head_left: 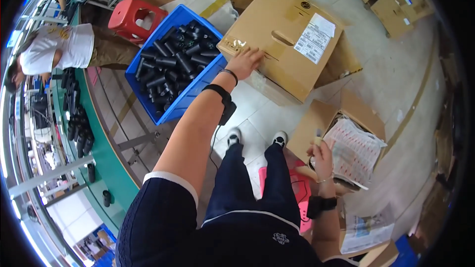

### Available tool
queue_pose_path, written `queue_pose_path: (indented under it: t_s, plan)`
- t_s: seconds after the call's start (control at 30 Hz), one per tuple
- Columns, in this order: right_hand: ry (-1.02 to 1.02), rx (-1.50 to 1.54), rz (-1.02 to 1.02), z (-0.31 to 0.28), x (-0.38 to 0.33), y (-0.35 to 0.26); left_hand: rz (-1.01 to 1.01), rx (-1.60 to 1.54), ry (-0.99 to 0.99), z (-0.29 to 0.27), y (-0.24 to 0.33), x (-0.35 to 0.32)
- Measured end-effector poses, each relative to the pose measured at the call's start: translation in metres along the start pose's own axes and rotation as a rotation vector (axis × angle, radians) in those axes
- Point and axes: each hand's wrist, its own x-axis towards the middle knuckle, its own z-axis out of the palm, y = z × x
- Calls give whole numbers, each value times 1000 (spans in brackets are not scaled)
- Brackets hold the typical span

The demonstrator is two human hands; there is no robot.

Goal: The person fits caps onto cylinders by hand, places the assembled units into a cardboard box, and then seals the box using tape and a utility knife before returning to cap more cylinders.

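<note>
My left hand (245, 64) lies on the near left edge of a large taped cardboard box (277, 17). Its fingers are stretched out on the cardboard and hold nothing. The box has a white label (314, 38) and an oval hand slot on its upper face. My right hand (322, 161) is closed around a small pale-yellow thing with a grey tip (317, 137); its exact kind is too small to make out. Below that hand stands an open carton (350, 105) with red-patterned white sheets (350, 147) in it.
A blue crate (190, 94) full of black cylindrical parts (184, 63) stands left of the box, beside a red stool (133, 20). At far left, a person (69, 47) works by a green bench (101, 155). A pink stool (304, 193) is by my legs. Stacked cartons (391, 12) stand upper right.
</note>
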Motion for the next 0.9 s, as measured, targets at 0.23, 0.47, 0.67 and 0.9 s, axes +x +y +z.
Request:
queue_pose_path:
  t_s: [0.23,0.47,0.67,0.9]
  plan:
    - [-38,-370,-228,70,85,-35,-97,-41,-246,-21,-38,45]
    - [-133,-922,-214,155,190,-80,-22,-172,-277,7,-82,57]
    - [-251,-1221,-181,195,245,-101,-29,-192,-148,22,-85,58]
    - [-366,-1247,-179,205,267,-96,-38,-206,-142,28,-87,56]
